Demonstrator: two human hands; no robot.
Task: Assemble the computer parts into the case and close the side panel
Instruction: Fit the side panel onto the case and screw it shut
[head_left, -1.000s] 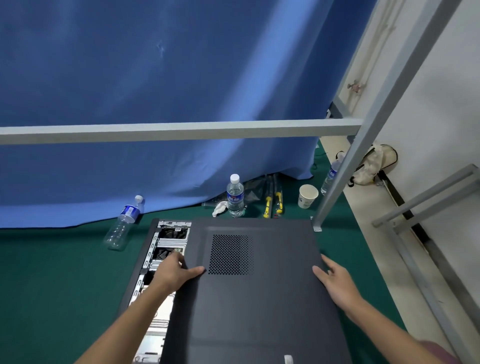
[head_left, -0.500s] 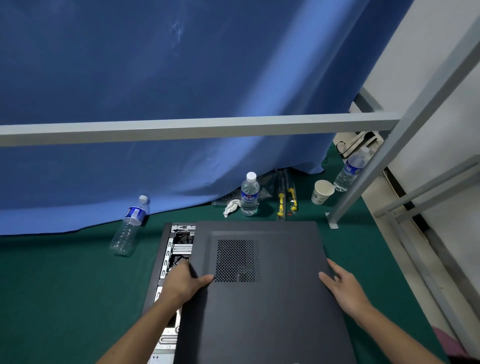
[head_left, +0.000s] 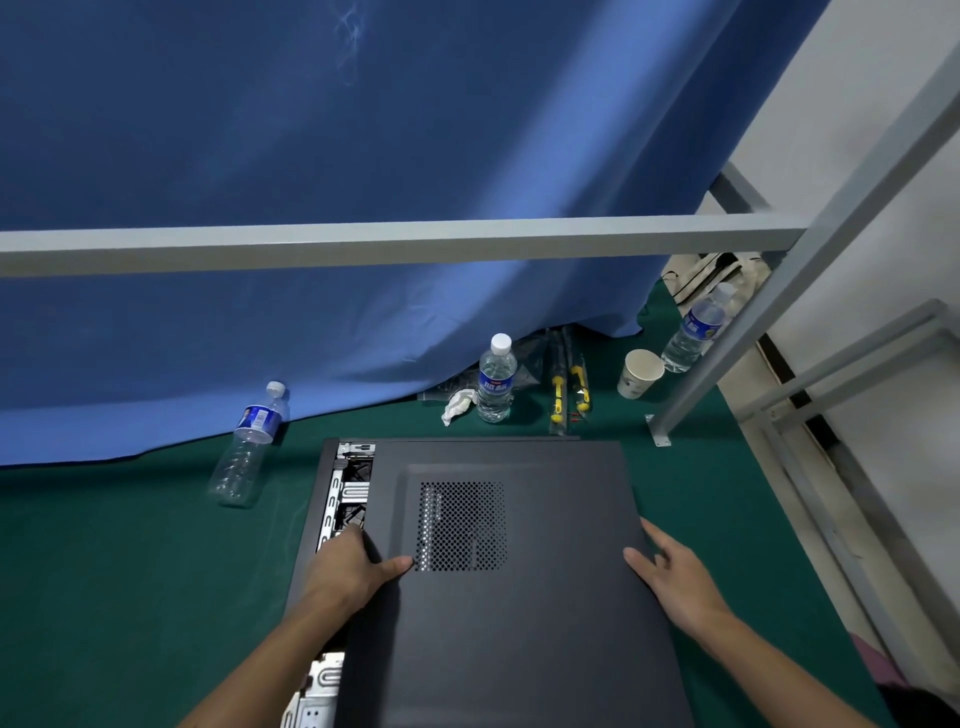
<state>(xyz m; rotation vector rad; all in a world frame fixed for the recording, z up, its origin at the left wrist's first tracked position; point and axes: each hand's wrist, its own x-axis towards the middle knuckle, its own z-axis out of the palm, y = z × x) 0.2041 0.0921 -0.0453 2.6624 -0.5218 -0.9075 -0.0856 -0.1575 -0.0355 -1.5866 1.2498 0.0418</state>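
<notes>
A black computer case (head_left: 310, 525) lies on its side on the green mat. The dark side panel (head_left: 545, 634) with a perforated vent lies on top of it, offset to the right. A narrow strip of metal interior (head_left: 353, 493) shows along the case's left side. My left hand (head_left: 345, 571) grips the panel's left edge, thumb on top by the vent and fingers tucked under the edge. My right hand (head_left: 675, 577) rests on the panel's right edge with its fingers fairly straight.
Beyond the case are a lying water bottle (head_left: 249, 441), two upright bottles (head_left: 496, 379) (head_left: 696, 332), a paper cup (head_left: 639, 373), yellow-handled screwdrivers (head_left: 569, 389) and a crumpled tissue (head_left: 457, 404). A grey frame bar (head_left: 363, 244) crosses overhead and its post (head_left: 727, 353) stands right of the case.
The exposed strip of interior on the left has narrowed as the panel shifted left over the case. Both hands kept their places on the panel's edges, and my view has shifted.
</notes>
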